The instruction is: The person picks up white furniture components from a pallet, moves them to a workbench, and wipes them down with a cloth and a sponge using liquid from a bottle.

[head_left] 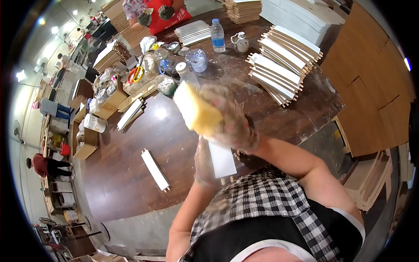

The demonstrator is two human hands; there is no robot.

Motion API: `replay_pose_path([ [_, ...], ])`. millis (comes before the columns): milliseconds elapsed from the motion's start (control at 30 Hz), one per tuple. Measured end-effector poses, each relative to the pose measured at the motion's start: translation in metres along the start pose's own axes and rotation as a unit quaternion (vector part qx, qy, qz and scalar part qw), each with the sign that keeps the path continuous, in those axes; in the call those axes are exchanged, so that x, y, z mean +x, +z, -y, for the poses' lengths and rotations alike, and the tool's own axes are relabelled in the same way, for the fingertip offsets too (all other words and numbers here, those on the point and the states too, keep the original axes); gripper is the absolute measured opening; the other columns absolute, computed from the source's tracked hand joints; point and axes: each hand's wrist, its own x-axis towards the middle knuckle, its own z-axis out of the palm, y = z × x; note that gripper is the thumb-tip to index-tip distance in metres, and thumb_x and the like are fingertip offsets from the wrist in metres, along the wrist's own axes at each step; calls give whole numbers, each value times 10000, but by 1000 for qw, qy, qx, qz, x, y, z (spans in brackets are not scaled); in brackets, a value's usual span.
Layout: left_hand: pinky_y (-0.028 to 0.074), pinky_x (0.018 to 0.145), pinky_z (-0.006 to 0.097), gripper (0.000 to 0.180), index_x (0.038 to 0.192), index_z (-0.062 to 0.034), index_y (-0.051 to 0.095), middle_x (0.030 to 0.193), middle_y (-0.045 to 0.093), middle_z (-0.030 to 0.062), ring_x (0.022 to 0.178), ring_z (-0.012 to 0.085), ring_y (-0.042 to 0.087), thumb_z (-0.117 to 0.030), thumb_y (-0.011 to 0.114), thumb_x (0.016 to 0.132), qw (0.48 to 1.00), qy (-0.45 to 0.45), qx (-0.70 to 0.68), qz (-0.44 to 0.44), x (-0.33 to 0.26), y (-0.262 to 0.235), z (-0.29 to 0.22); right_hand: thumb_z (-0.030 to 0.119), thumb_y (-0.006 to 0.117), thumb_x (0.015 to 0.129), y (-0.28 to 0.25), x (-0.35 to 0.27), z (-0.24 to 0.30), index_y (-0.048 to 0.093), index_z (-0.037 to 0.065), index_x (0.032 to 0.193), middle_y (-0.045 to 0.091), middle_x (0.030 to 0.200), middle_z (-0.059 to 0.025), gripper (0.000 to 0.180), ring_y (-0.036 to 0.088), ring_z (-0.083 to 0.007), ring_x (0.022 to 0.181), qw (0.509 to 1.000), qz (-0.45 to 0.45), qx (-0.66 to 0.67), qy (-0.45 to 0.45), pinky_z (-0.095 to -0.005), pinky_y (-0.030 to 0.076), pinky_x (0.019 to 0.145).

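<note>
My right hand (231, 115), in a patterned glove and smeared by motion, grips a yellow sponge (196, 109) raised above the table. Below it my left hand (204, 162), also gloved, is closed along the left edge of a white board (222, 160). Wooden dowel ends stick out at the near end of that board. Its far end is hidden behind the sponge and right hand. To the left, a similar white board (155, 170) with dowel ends lies alone on the dark brown table (118, 174).
Stacked white boards (279, 74) stand at the right. Toward the back are a water bottle (217, 36), a small jar (240, 43), scissors (135, 74) and a clear plastic tub (196, 60). Cardboard boxes (114, 100) line the left side. Across the table stands a person in a red apron (168, 19).
</note>
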Motion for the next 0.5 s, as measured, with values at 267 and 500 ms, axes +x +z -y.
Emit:
replay_pose_path([
  [267, 524, 660, 371, 543, 1069, 34, 518, 820, 601, 141, 732, 247, 617, -482, 411, 942, 995, 77, -14, -54, 15, -11, -27, 139, 635, 858, -80, -37, 7, 471, 15, 1250, 551, 1156, -136, 442, 539, -181, 1105, 901, 34, 292, 318, -276, 547, 812],
  [500, 481, 893, 475, 553, 1035, 45, 541, 898, 616, 167, 924, 308, 602, -484, 406, 947, 990, 90, -103, -46, -20, 61, -17, 152, 580, 911, -72, -9, -8, 439, 25, 1313, 563, 1200, -56, 445, 580, -191, 1039, 835, -204, 262, 439, -272, 494, 862],
])
